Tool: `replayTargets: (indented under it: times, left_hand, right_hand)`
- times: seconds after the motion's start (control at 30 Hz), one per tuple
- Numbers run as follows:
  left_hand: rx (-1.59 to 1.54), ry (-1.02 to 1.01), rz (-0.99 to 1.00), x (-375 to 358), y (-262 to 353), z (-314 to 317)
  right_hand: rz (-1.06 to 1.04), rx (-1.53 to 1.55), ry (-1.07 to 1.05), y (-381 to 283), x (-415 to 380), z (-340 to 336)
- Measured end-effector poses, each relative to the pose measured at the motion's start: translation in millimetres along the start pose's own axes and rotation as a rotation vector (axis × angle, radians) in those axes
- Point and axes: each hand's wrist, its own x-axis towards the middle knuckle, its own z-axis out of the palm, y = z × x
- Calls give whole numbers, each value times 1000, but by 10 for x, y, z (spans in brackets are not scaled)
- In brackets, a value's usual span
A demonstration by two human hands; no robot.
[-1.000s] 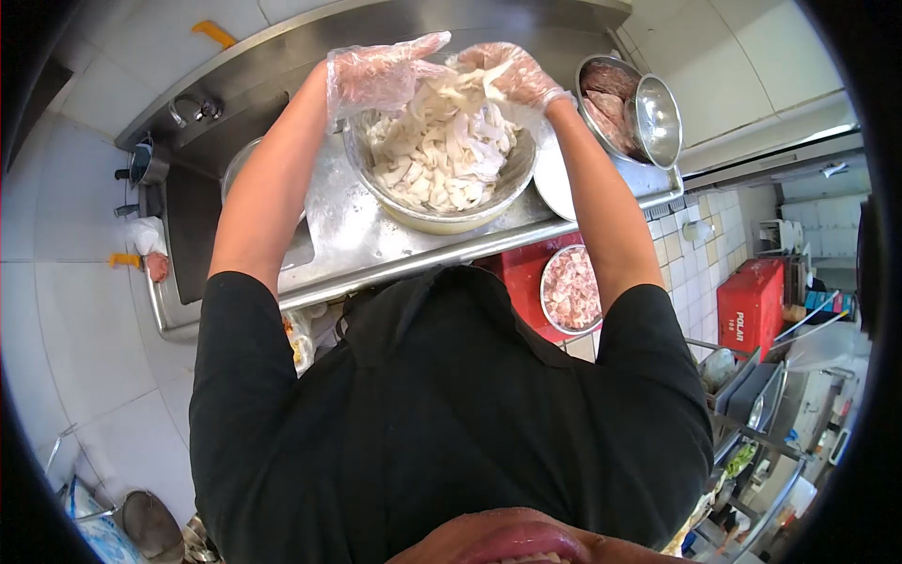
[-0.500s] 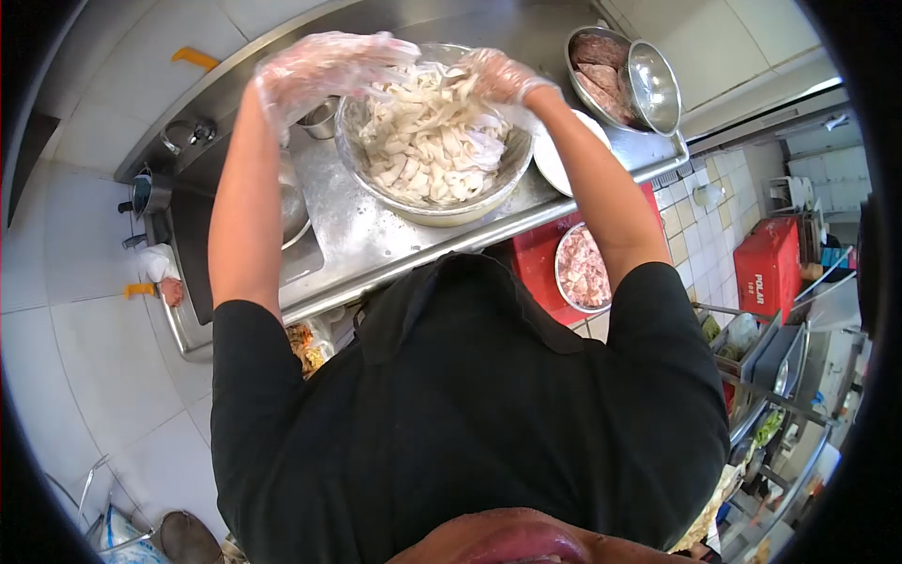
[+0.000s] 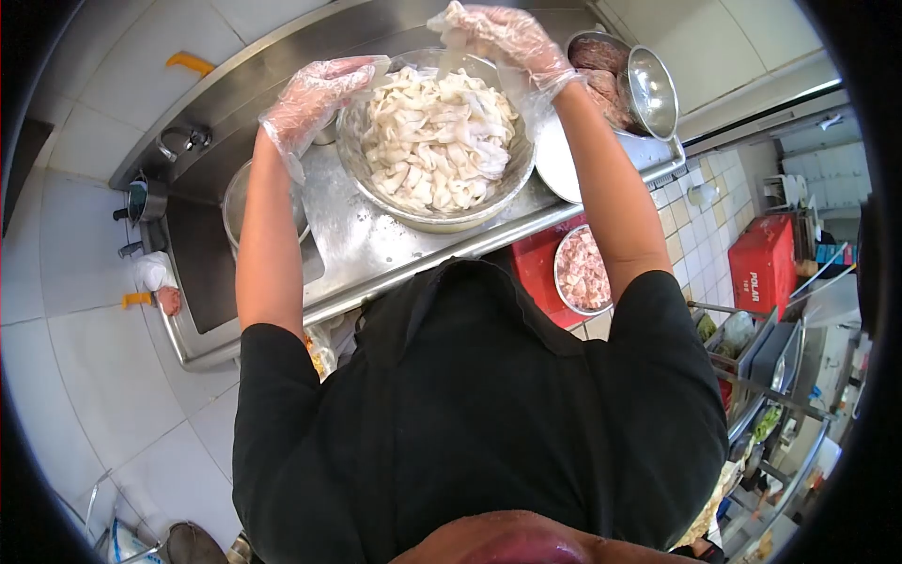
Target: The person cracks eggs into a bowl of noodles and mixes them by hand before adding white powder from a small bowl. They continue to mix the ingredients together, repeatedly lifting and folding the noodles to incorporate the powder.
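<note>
A large metal bowl [image 3: 423, 218] on the steel counter is heaped with pale, flat strips [image 3: 437, 141] of food, whose exact kind I cannot make out. My left hand [image 3: 319, 99], in a clear plastic glove, is at the bowl's left rim with its fingers stretched toward the strips. Raised over the far right rim, my gloved right hand [image 3: 507, 42] has its fingers bent in a pinch, and a whitish strip [image 3: 455, 58] hangs from them above the heap.
At the right, a bowl of dark meat [image 3: 601, 89] has a smaller steel bowl [image 3: 650, 91] leaning on it. A white round lid or plate [image 3: 561, 164] lies beside the big bowl. Pink meat pieces fill a bowl [image 3: 583, 273] below the counter. The sink [image 3: 193, 254] is left.
Both hands have moved apart from over the strips. My right hand has risen toward the far side with a strip; my left hand has drawn back to the rim.
</note>
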Motion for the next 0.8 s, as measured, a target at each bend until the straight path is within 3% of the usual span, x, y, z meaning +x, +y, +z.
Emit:
replayTargets:
  times: [0.1,0.2,0.23,0.43,0.5,0.6,0.7,0.8]
  left_hand:
    - [-64,11,-12,-55,72,53]
    - [-23,44,107,45,-82,176]
    - [-60,-21,196,106,-153,214]
    - [416,192,293,365,-252,852]
    - [445,97,251,383,-296,919]
    - [481,79,199,448,-603,977]
    - [598,141,115,566,-1107,913]
    - [449,105,159,461,-947,787]
  right_hand:
    - [162,168,28,52,-67,183]
    - [352,552,-58,-63,-98,211]
    - [406,516,-103,-80,-81,215]
    - [380,728,-207,-76,-56,446]
    - [368,854,-347,101,-28,423]
    - [354,545,-167,-409,-274,626]
    - [407,515,-262,23,-206,450]
    - [474,644,-253,150,-193,359]
